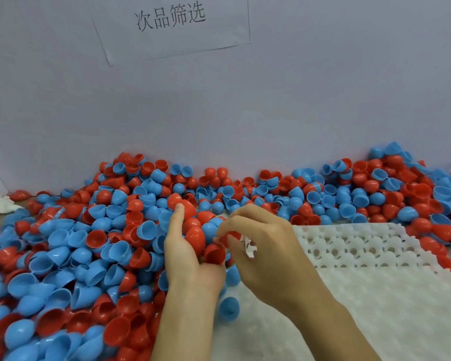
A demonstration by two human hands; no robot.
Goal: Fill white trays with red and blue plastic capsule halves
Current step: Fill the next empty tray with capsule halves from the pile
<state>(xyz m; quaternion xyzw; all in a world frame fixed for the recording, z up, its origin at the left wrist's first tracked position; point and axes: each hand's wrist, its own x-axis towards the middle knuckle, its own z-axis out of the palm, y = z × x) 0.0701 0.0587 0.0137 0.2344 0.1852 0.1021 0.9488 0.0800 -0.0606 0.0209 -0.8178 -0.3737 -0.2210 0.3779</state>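
Capsule halves (71, 246), red & blue mixed, lie in a deep pile across the left & upper-middle of frame, up against the grey wall (219, 100) at the back. White tray (370, 246) sits at centre right, its round pockets showing bare w/ holes in the bottoms; more white trays (362, 308) fill the lower right, blurred.

Left hand (190, 254), centre frame, is cupped palm-up w/ fingers curled round a clutch of red halves (195, 238), thumb pressed on the topmost red one; a blue half (210, 230) sits among them. Right hand (261, 246), just right of it & touching the clutch, has fingers curled, tips pinching a red half (231, 237) at the edge of the left hand's load. Small white scrap w/ dark marks shows under the right fingers (235, 222); can't tell what it is.

One blue half (229, 308) lies on the near tray edge, lower centre. Paper sign (172, 24) w/ printed characters hangs on the wall, top centre. Crumpled white lump (0, 201) at far left on the desk.
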